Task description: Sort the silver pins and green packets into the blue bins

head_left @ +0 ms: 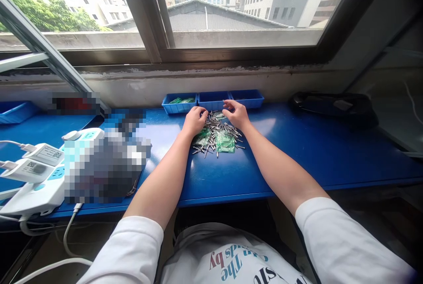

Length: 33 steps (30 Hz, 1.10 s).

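A heap of slim metal rods (209, 143) lies on the blue tabletop, with green-tinted clear packets (225, 142) among and on top of it. My left hand (194, 121) is at the heap's upper left edge, its fingers curled and pressed together; whatever they pinch is too small to make out. Over the heap's upper right, by the front of the middle blue bin (214, 99), my right hand (237, 114) is raised with thumb and index finger apart. No held object shows clearly in it. The left blue bin (180, 106) contains green packets.
The right blue bin (247, 99) adjoins the middle one below the window. A white power strip (36, 193) with plugs and cables sits on the left, beside a blurred-out item (105, 165). A dark case (333, 106) lies at the back right. Another blue tray (16, 112) is far left.
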Motion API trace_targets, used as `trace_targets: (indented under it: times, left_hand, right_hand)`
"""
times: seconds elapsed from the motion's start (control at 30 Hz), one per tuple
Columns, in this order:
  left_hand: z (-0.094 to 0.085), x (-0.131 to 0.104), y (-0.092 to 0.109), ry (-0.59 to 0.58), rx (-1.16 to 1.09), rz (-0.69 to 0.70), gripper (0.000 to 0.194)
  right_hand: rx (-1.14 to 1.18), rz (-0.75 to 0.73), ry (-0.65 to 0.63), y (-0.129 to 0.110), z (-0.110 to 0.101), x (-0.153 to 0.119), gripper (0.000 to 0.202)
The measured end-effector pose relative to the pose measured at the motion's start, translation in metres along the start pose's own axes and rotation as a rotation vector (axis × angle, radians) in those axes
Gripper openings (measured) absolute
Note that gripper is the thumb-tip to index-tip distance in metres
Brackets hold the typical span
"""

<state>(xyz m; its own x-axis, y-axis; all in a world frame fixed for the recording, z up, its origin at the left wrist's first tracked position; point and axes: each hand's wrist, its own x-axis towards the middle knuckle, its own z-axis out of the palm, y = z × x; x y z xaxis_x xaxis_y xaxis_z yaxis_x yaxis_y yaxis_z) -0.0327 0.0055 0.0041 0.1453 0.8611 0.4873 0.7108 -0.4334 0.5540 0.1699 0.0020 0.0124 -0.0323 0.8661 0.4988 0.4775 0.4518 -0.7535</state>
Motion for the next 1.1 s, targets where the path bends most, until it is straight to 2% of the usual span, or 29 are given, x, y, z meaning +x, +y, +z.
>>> trace_targets:
  times: [0.2,0.4,0.67,0.8,0.97,1.1]
  left_hand:
    - [0.002,0.0,-0.008,-0.112,0.074,-0.09,0.031]
    - [0.001,-0.002,-0.005,-0.209,0.153,-0.108,0.037]
    - [0.001,-0.003,-0.004,-0.244,0.222,-0.101,0.041]
    - [0.003,-0.003,-0.004,-0.248,0.237,-0.088,0.043]
    - [0.004,-0.003,-0.003,-0.243,0.252,-0.077,0.042]
    - [0.003,-0.004,0.001,-0.248,0.266,-0.08,0.041]
  right_hand:
    - [-0.45,0.069,0.04,0.009,-0.008,0.004,0.058]
    - [-0.683,0.187,-0.003,0.013,-0.01,0.005,0.07]
    - [-0.71,0.23,0.003,0.02,-0.011,0.007,0.075]
    - [-0.688,0.167,0.001,0.016,-0.009,0.007,0.075]
    - [-0.671,-0.026,-0.102,0.003,0.001,0.007,0.075]
    - [-0.658,0.03,-0.199,0.001,0.009,0.01,0.069]
